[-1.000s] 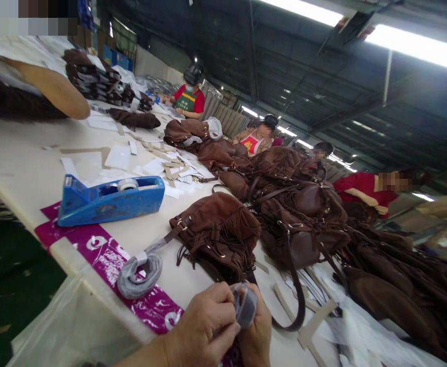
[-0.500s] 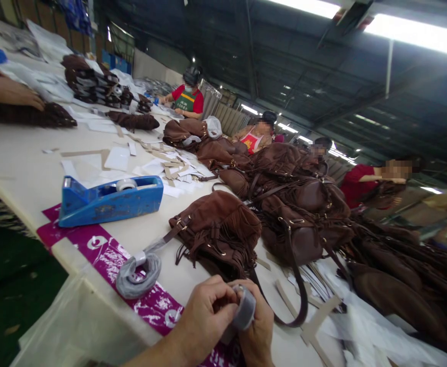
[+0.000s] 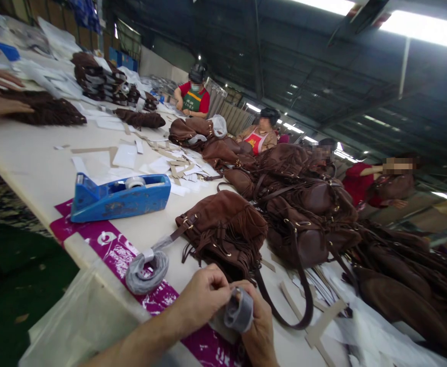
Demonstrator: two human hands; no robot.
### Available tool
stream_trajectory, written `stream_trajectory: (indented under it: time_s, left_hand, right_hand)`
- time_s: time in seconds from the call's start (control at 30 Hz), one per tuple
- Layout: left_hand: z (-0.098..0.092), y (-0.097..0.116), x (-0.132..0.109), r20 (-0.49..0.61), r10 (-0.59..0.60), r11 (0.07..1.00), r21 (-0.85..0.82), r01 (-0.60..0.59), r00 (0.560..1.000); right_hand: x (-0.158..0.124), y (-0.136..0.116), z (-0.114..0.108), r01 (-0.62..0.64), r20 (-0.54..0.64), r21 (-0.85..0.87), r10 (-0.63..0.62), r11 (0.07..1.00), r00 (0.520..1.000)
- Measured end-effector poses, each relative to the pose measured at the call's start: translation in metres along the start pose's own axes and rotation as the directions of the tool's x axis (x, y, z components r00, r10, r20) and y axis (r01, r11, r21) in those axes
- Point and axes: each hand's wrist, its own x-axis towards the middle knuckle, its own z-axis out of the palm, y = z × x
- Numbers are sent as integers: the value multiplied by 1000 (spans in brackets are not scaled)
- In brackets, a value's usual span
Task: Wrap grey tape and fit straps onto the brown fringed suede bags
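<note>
My right hand point(image 3: 260, 318) is closed around a small grey rolled-up strap point(image 3: 238, 311), which looks wrapped in thin film. Close to the roll's upper left edge, my left hand point(image 3: 206, 293) is pinched shut; whatever lies between its fingertips is hidden. A brown fringed bag point(image 3: 223, 229) lies just beyond my hands. From its left end a wrapped strap runs to a larger grey wrapped coil point(image 3: 147, 270), held by a white band. That coil rests on a purple printed strip point(image 3: 108, 244) along the table edge.
A blue tape dispenser point(image 3: 120, 199) stands to the left. More brown bags point(image 3: 307, 204) are heaped to the right, with paper scraps point(image 3: 177, 165) beyond the dispenser. A co-worker's hands point(image 3: 1, 94) touch brown fringe at far left. Other people point(image 3: 196, 97) work across the table point(image 3: 35, 153).
My left hand's fingers have shifted up and left off the face of the roll, whose open end now shows more. The whole view has swung slightly left. The co-worker's hands at far left have moved.
</note>
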Motion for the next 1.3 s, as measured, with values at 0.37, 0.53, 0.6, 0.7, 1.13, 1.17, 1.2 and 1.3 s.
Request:
stream_trajectory:
  time_s: [0.37, 0.53, 0.6, 0.7, 1.13, 1.17, 1.2, 1.3]
  left_hand:
    - [-53, 27, 12, 37, 211, 848, 489, -202, 977]
    - [-36, 24, -8, 178, 346, 769, 509, -387, 921]
    - [-23, 18, -13, 232, 356, 732, 533, -425, 905]
    - [-12, 9, -11, 230, 397, 705, 544, -456, 888]
    - [-20, -6, 8, 160, 315, 760, 548, -350, 935]
    - [-21, -6, 8, 159, 296, 794, 507, -335, 942]
    - [-22, -6, 7, 154, 271, 829, 464, -312, 950]
    - [-25, -6, 2, 93, 198, 911, 348, -219, 976]
  right_hand:
    - [-2, 7, -1, -10, -17, 25, 10, 1000, 1000]
    - [-1, 5, -1, 5, 18, 13, -5, 1000, 1000]
    - [-1, 4, -1, 8, 18, 0, -8, 1000, 1000]
    - [-3, 4, 0, 7, 16, 3, -7, 1000, 1000]
    - [1, 4, -3, 245, 163, -142, -221, 959, 962]
    - [2, 3, -2, 287, 176, -171, -257, 943, 950]
    - [2, 2, 0, 325, 188, -201, -290, 924, 939]
    - [3, -1, 6, 396, 216, -279, -345, 875, 914]
